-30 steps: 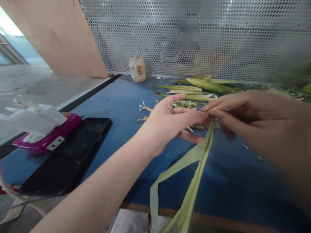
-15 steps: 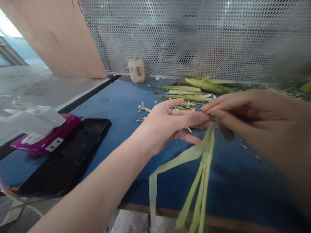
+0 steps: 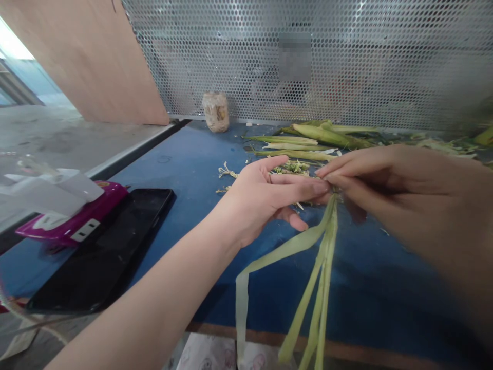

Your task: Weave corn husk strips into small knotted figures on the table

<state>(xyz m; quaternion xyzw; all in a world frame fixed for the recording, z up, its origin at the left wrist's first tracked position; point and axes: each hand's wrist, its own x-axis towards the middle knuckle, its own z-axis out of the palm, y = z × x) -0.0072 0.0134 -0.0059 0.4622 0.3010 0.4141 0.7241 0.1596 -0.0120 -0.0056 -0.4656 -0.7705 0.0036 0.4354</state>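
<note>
A bunch of long pale green strips, apparently corn husk point(image 3: 323, 267), hangs from my fingertips and spreads downward past the table's front edge. One strip bends out to the left with a sharp fold. My left hand point(image 3: 275, 192) grips the top of the bunch between thumb and finger, its other fingers stretched apart. Close against it, my right hand point(image 3: 377, 180) pinches the same top end, and its fingers partly hide the join there. Behind my left hand lie small braided plant pieces point(image 3: 227, 172) on the blue table point(image 3: 185, 169).
Green husk leaves point(image 3: 331, 134) lie along the back, before a perforated metal screen point(image 3: 239, 56). A wrapped jar point(image 3: 215, 113) stands at the back left. On the left are a black phone point(image 3: 103, 252) and a magenta power strip point(image 3: 69, 221) with white plugs.
Both hands and the bunch have shifted very slightly left. The lower finger of my left hand has drawn back a little; the grip on the strips stays the same.
</note>
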